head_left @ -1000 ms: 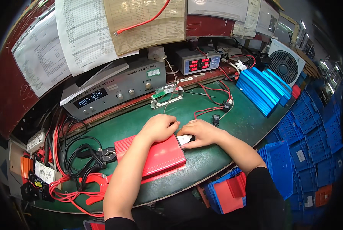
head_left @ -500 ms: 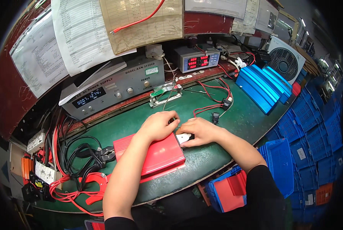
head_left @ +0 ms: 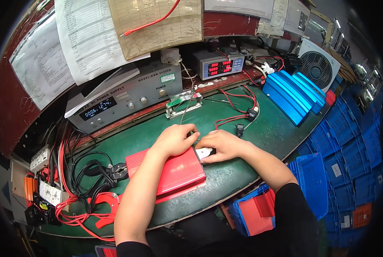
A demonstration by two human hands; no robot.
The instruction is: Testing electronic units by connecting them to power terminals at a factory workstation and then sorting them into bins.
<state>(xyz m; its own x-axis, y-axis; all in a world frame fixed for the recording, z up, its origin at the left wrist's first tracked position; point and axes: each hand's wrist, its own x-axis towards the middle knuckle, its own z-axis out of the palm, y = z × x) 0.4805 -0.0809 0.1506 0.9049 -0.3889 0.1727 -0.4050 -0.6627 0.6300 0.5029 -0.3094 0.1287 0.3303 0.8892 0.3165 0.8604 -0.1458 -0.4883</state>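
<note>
A red ribbed metal box, apparently a power inverter (head_left: pixel 180 172), lies on the green bench in front of me. My left hand (head_left: pixel 176 139) rests over its far right corner, fingers curled round the edge; the fingertips are partly hidden. At the box's right end my right hand (head_left: pixel 221 145) closes on a white plug (head_left: pixel 203 153), pressed up to the end panel. The plug's far side is hidden by my fingers. A black clamp (head_left: pixel 119 171) meets the box's left end, and a red clamp (head_left: pixel 108 207) lies nearer me, beside my left forearm.
Behind stand a grey power supply (head_left: pixel 123 96) and a small meter with red digits (head_left: pixel 221 67). Blue ribbed cases (head_left: pixel 287 96) and a fan (head_left: pixel 317 66) are at the far right. Red-black leads (head_left: pixel 238 116) cross the bench. Blue crates (head_left: pixel 343 158) stack on the right; cables (head_left: pixel 86 177) bunch on the left.
Both hands stay almost where they were on the box and plug. The power supply's display reading has changed, and the whole view has shifted slightly.
</note>
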